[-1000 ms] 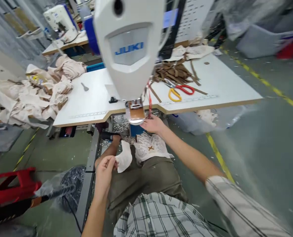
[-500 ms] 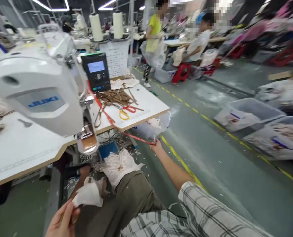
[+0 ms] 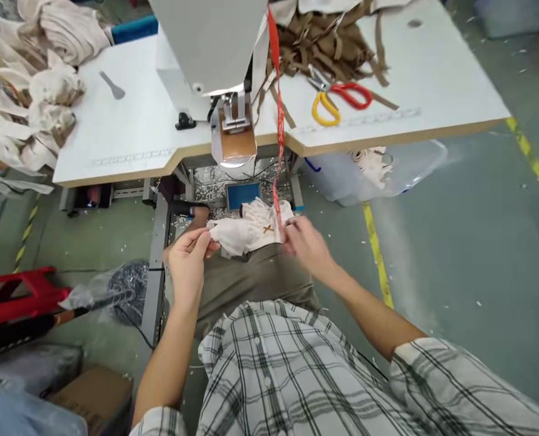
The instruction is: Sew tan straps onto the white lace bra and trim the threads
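My left hand (image 3: pixel 190 251) pinches the edge of a pale fabric piece (image 3: pixel 231 234) above my lap. My right hand (image 3: pixel 309 247), a little blurred, is closed on the lower end of a red ribbon (image 3: pixel 280 130), which runs down from the sewing machine (image 3: pixel 215 42). A cream garment piece with a small brown cross (image 3: pixel 268 229) lies over my knees, between the two hands. Part of it is hidden behind the pale fabric. Above my hands, the machine's needle area (image 3: pixel 235 124) sits over a brown plate.
On the white table (image 3: pixel 433 72) lie red-and-yellow scissors (image 3: pixel 342 100) beside a heap of brown straps (image 3: pixel 328 45). Cream fabric (image 3: pixel 46 91) is piled at the left. A clear plastic bin (image 3: pixel 342 181) stands under the table's right side. A red stool (image 3: pixel 28 297) is at lower left.
The view has swung left and down toward the table and my lap. My right hand has come in from the right with the ribbon, close to my left hand, which still holds the pale fabric.
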Available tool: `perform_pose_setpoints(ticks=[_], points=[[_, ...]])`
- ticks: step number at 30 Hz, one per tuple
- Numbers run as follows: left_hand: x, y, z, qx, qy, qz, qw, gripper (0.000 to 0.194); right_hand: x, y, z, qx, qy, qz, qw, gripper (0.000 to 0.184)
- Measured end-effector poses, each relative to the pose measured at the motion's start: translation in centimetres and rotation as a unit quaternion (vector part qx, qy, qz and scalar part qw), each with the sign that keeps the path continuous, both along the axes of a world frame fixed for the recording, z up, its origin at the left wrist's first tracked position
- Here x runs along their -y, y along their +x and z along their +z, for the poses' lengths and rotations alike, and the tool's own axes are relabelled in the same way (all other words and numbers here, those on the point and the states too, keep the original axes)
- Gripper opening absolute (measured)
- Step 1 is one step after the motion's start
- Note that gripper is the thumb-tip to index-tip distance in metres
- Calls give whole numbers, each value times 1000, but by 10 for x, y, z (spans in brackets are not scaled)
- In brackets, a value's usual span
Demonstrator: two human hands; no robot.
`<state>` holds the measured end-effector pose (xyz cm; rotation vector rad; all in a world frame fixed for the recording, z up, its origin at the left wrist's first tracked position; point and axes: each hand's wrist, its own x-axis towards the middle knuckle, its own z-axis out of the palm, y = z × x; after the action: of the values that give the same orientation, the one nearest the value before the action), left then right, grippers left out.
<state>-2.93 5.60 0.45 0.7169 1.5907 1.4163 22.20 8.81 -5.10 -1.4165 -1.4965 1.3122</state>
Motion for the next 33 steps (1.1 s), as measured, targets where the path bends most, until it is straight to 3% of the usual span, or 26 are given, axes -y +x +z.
perform_pose_setpoints(ticks=[2,3,7,24,33], points=[[5,3,2,-11,5,-6,1000,26,13,-32,25,40,69,148,986,20],[8,5,4,-22,6,-8,1000,26,17,-45,37,51,92,175,979,21],[14,11,9,-64,9,-13,998,26,18,-81,62,94,120,172,973,24],[18,14,4,-143,14,-45,989,22,6,-87,56,154,91,184,966,23],[28,12,-12,-110,-2,-52,993,21,11,-84,51,-14,9,173,985,31]])
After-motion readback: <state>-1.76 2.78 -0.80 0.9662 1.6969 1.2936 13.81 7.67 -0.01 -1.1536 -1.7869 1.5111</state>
